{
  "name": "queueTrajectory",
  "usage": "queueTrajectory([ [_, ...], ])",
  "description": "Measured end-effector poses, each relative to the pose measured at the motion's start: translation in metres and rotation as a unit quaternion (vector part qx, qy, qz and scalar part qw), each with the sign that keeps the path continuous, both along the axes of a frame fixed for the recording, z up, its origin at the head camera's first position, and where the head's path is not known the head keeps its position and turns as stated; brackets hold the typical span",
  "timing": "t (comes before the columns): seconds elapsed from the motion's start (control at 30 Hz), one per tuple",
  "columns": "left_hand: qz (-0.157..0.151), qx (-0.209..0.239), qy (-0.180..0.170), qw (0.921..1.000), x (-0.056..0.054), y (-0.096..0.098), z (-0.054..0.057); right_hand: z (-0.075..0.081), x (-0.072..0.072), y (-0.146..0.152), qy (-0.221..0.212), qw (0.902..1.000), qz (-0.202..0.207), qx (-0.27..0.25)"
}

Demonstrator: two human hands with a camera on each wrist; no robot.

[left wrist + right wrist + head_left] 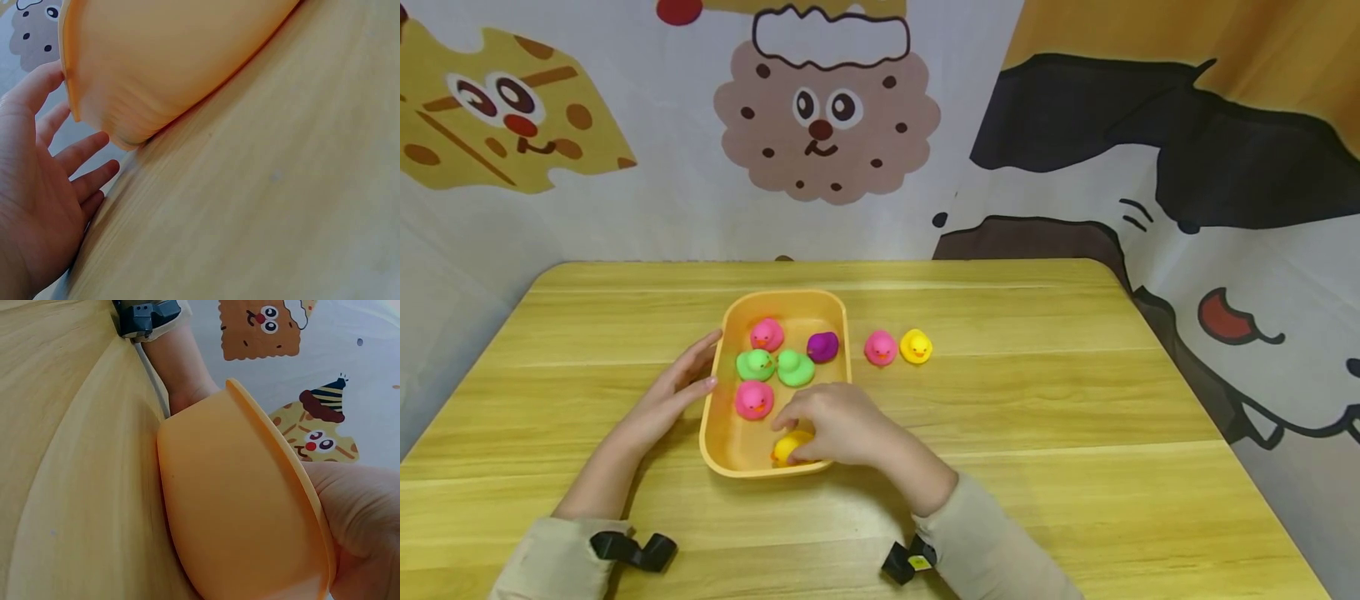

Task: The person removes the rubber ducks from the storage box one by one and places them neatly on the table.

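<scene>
An orange tray on the table holds several small rubber ducks. Inside are pink ducks, two green ducks and a purple duck. My right hand reaches over the tray's near right side, thumb and fingers curled about a yellow duck low in the near end. The hand partly hides that duck. In the right wrist view the tray wall hides my right fingertips. My left hand touches the tray's left rim with spread fingers, as the left wrist view also shows.
To the right of the tray, another pink duck and another yellow duck stand side by side on the wooden table. A cloth with cartoon figures hangs behind the table.
</scene>
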State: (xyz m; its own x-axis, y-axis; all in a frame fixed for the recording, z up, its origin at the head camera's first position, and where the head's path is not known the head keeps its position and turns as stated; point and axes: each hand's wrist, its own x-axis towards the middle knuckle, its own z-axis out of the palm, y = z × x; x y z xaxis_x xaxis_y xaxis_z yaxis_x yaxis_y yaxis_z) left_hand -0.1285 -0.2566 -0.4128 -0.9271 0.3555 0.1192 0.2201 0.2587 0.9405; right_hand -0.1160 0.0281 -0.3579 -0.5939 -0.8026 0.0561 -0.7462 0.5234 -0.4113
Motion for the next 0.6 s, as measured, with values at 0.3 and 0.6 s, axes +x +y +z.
queueTrajectory([
  [0.3, 0.0, 0.002, 0.0, 1.0, -0.0002, 0.0, -0.001, 0.0006, 0.0025, -0.0029, -0.004, 0.9995, -0.018, 0.026],
  [0.6, 0.0, 0.002, 0.001, 1.0, -0.0002, -0.0003, -0.0019, 0.0005, 0.0033, -0.003, -0.001, 0.9994, -0.02, 0.028],
])
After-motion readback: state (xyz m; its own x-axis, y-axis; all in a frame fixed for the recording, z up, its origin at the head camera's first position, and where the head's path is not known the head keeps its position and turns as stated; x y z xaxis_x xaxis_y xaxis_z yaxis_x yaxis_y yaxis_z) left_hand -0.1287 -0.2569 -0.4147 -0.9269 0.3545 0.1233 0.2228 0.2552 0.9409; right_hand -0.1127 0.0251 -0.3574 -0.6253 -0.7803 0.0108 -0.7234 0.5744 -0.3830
